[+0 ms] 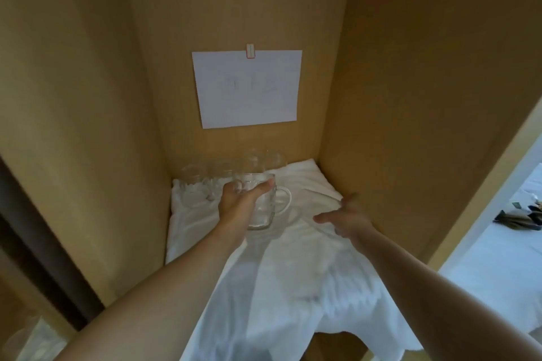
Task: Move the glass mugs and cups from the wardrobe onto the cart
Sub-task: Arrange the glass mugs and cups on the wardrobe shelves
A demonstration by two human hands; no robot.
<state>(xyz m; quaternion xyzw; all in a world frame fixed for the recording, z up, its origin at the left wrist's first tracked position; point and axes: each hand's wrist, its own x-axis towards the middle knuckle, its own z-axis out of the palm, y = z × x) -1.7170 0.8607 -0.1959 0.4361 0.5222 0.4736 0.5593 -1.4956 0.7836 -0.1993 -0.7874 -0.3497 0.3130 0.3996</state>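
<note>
My left hand (pixel 239 202) grips a clear glass mug (pixel 265 211) around its rim and body, its handle pointing right, just above the white cloth (pixel 281 272) lining the wardrobe shelf. Behind it, at the shelf's back left, stand several more clear glasses (pixel 195 182), with taller ones (pixel 269 161) further right against the back wall. My right hand (pixel 343 215) hovers with fingers spread over the cloth near the right wall, holding nothing. At the bottom-left corner there are faint glasses (pixel 20 340) on a pale surface; the cart itself cannot be made out.
The wardrobe compartment is narrow, with tan wooden walls left (pixel 88 126), back and right (pixel 410 97). A white paper sheet (pixel 247 88) is clipped to the back wall. The cloth hangs over the shelf's front edge. A bed with dark items (pixel 522 220) shows through the opening at right.
</note>
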